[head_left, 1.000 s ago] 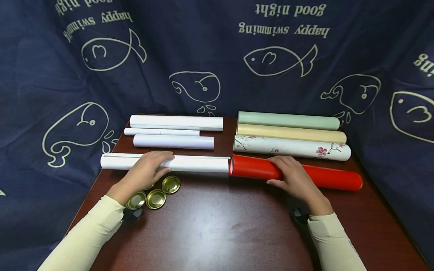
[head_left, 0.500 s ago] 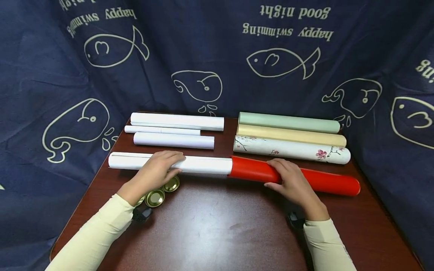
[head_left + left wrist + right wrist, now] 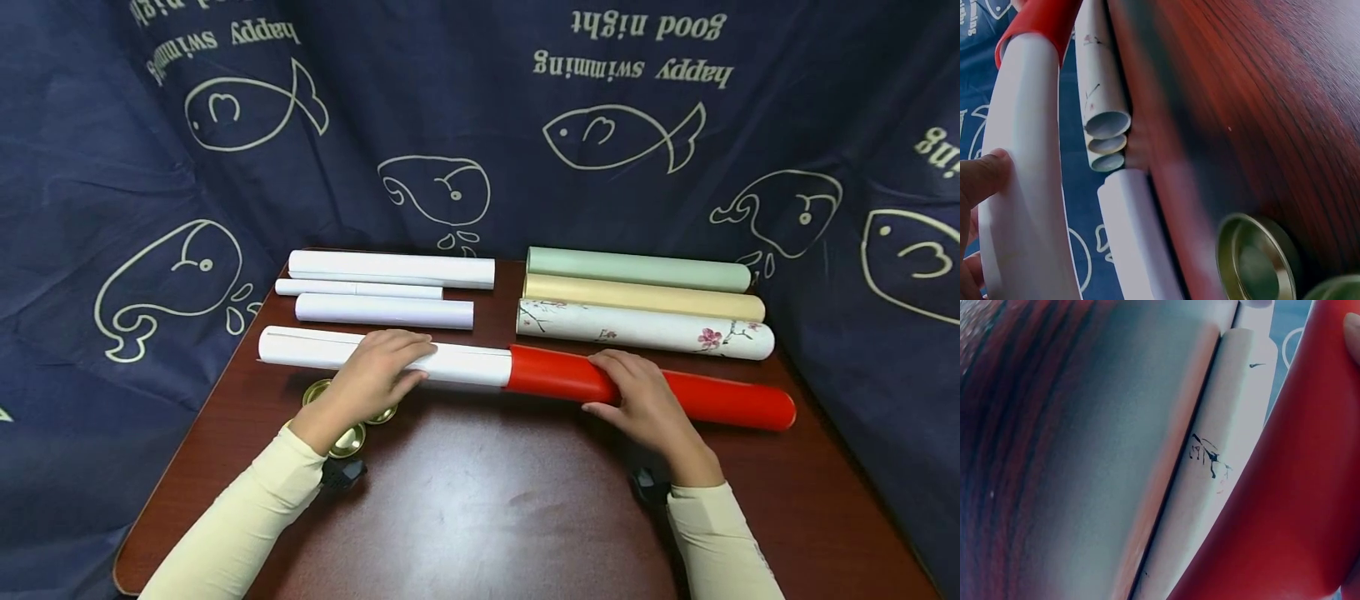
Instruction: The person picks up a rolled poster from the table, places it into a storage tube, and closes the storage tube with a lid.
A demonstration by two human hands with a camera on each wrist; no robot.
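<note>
My left hand [image 3: 382,375] grips a roll of white paper [image 3: 311,347] from above, thumb on the near side. The roll's right end sits inside the open left end of a red cardboard tube [image 3: 551,372], and the left wrist view shows the tube's rim [image 3: 1007,45] around the paper. My right hand [image 3: 637,392] holds the red tube near its middle, fingers over the top and thumb on the near side. How far the paper reaches inside is hidden. Several gold metal lids [image 3: 347,442] lie under and beside my left forearm, partly covered by it.
Behind on the left lie three white paper rolls [image 3: 386,310]. At the back right are a green tube [image 3: 637,268], a yellow tube [image 3: 645,297] and a flower-patterned tube [image 3: 645,328]. A dark blue curtain [image 3: 480,100] hangs behind the brown table [image 3: 480,517].
My left hand has moved right with the white roll, whose right end has gone from the tube's mouth to inside it. The right hand stays on the red tube, almost still.
</note>
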